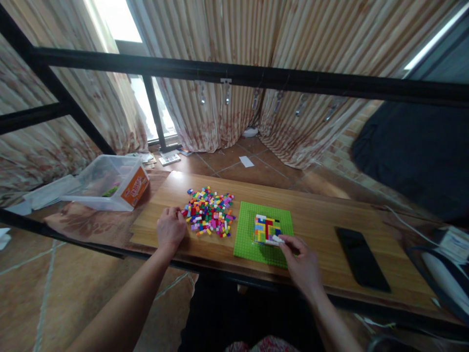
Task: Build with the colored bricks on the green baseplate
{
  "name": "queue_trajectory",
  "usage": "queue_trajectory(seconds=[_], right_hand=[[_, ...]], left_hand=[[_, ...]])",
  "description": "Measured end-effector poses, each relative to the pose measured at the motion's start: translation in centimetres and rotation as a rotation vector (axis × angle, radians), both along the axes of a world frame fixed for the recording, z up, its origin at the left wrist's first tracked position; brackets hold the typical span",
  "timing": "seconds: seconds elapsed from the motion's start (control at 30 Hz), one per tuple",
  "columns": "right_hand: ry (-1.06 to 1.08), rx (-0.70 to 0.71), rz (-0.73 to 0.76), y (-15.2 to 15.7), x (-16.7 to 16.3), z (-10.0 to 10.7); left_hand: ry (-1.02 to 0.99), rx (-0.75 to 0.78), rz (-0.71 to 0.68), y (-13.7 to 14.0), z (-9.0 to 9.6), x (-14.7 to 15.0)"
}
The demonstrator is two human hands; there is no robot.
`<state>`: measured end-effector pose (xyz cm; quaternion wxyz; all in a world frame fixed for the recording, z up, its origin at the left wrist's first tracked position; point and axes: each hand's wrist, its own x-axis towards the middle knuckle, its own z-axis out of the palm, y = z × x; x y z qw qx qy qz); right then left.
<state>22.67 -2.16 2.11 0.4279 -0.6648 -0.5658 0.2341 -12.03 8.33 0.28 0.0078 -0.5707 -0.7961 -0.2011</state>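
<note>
A green baseplate point(244, 244) lies on the wooden table with a block of many-coloured toy bricks point(266, 228) built up near its middle. My right hand point(302, 264) is at the near right corner of that build, thumb and fingers pinching a white toy brick point(277, 239) at its edge. Whether that brick is pressed down or held just above, I cannot tell. To the left is a loose pile of small coloured bricks point(208, 212). My left hand point(171, 229) rests on the table at the pile's left edge, fingers curled; what they hold, if anything, is hidden.
A black phone point(362, 259) lies on the table point(315, 210) at the right. Beyond the table's left end stands a clear plastic box point(110, 200) with an orange label. A dark metal rail point(205, 71) crosses in front of the curtains point(227, 39). Papers point(246, 161) lie on the tiled floor.
</note>
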Motion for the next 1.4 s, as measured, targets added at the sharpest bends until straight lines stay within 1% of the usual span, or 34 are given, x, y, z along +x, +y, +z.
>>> queue_trajectory(seconds=[0.13,0.3,0.4,0.53,0.67,0.83,1.0,1.13,1.4], right_hand=[[-0.022,0.023,-0.062,2.2,1.3,-0.4],[-0.063,0.025,-0.092,4.0,1.7,-0.2],[-0.095,0.008,-0.098,4.0,1.7,-0.2],[-0.092,0.006,-0.117,4.0,2.0,-0.7],[-0.098,0.047,-0.147,4.9,2.4,-0.9],[-0.150,0.058,-0.145,5.9,2.0,-0.5],[-0.230,0.031,-0.152,5.4,1.2,-0.4],[-0.298,-0.002,-0.127,5.1,1.0,-0.4],[-0.255,-0.111,-0.056,5.6,1.3,0.5]], left_hand=[[0.005,0.003,0.000,0.0,0.1,0.0],[0.005,0.009,-0.002,0.0,0.1,0.0],[0.011,0.016,-0.005,0.1,0.0,0.0],[0.012,0.020,-0.005,0.1,-0.1,0.0],[0.002,0.022,-0.002,0.1,-0.1,0.0],[-0.015,0.013,0.014,0.1,0.1,0.1],[-0.016,0.008,0.008,-0.1,0.3,0.2],[-0.008,0.010,0.003,0.0,0.4,0.2],[-0.002,0.009,0.003,0.0,0.1,0.1]])
